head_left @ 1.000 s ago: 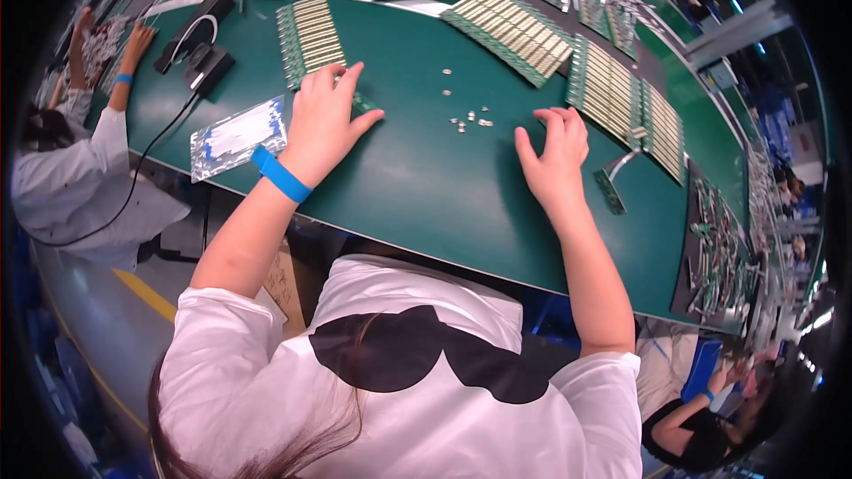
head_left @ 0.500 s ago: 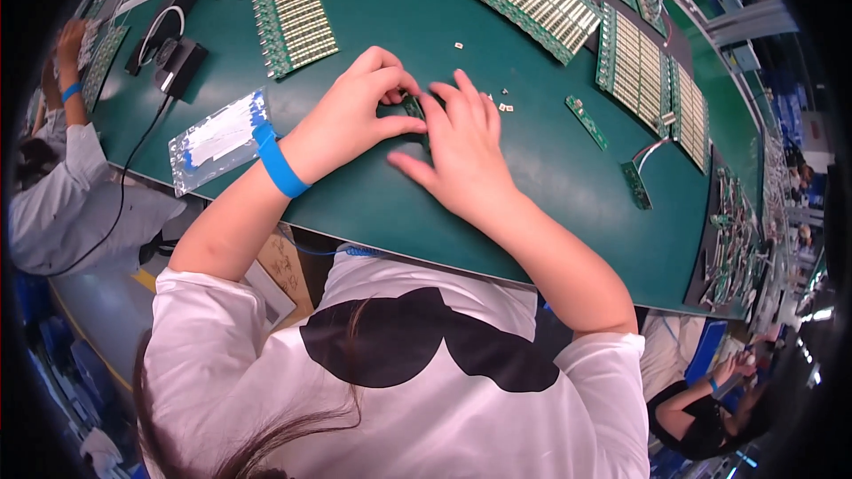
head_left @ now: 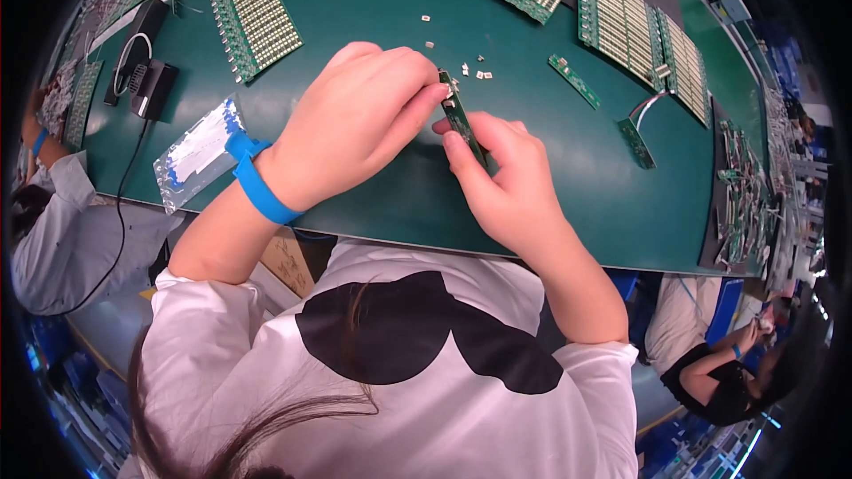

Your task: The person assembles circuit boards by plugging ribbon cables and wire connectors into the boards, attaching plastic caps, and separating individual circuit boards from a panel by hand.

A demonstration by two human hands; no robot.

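A narrow green circuit board stands tilted between my hands above the table. My right hand grips its lower part between thumb and fingers. At the board's upper end, my left hand is closed in a pinch, fingertips against the board beside small pale parts. What those fingertips hold, if anything, is too small to make out. A blue wrist strap circles my left wrist. Just beyond the board, several tiny pale connectors lie scattered on the green table.
To the right lie a loose narrow board and another board with wires. Large board panels line the far side; one panel is at left. A plastic bag and a black device sit left. Co-workers flank me.
My right hand has closed on the board's lower part. The board shows more fully, and my left hand has shifted to its upper end. The whole view has shifted slightly.
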